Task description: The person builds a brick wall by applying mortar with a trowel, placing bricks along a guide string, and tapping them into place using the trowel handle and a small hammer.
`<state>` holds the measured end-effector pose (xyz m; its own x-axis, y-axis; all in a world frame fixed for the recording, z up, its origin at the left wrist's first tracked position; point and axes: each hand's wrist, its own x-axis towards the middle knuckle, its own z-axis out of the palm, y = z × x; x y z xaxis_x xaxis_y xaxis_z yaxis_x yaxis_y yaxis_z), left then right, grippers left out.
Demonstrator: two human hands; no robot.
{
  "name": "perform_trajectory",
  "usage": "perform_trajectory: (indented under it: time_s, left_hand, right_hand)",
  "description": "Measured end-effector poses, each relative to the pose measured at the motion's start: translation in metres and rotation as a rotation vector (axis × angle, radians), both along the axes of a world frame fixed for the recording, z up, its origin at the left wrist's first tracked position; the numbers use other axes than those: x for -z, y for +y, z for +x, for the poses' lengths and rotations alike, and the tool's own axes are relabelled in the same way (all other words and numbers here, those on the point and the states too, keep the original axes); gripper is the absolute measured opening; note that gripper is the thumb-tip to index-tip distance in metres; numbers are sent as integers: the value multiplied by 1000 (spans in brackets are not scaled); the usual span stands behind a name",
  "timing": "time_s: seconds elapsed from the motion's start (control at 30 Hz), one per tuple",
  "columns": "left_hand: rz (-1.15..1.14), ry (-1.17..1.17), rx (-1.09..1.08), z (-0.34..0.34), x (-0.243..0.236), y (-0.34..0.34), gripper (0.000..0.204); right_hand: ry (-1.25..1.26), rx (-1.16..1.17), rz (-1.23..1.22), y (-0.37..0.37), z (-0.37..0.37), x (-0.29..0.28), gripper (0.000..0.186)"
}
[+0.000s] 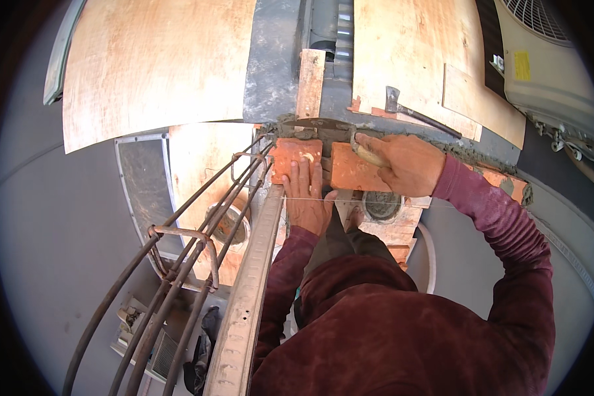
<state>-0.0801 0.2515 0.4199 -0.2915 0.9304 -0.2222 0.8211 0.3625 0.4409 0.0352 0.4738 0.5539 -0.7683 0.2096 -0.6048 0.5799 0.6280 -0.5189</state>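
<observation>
My left hand (305, 201) lies with its fingers stretched flat over an orange brick (297, 146), beside the top of a long pale upright profile (244, 310). My right hand (412, 162) is wrapped around the wooden handle of a trowel (317, 123), whose blade reaches over the far edge of that brick. Under my right hand sits a second orange brick (350, 170), partly covered by it. A gap separates the two bricks. Grey mortar (287, 129) runs along their far side, and a thin string (409, 198) stretches across the near side.
Rusty rebar tied in a cage (178, 264) rises at the left. A hatchet-like tool (422, 115) lies on plywood (402, 53) at the far right. Below are a mortar bucket (381, 206) and another round container (228, 224). An air-conditioner unit (548, 72) stands upper right.
</observation>
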Motion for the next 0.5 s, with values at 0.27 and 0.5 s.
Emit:
perform_trajectory:
  time_s: [0.27, 0.5]
  left_hand:
    - [-18, -20, 1, 0, -3, 2, 73]
    - [-23, -31, -5, -2, -2, 0, 75]
  right_hand:
    - [46, -73, 70, -21, -6, 44, 65]
    - [-66, -120, 53, -13, -5, -28, 69]
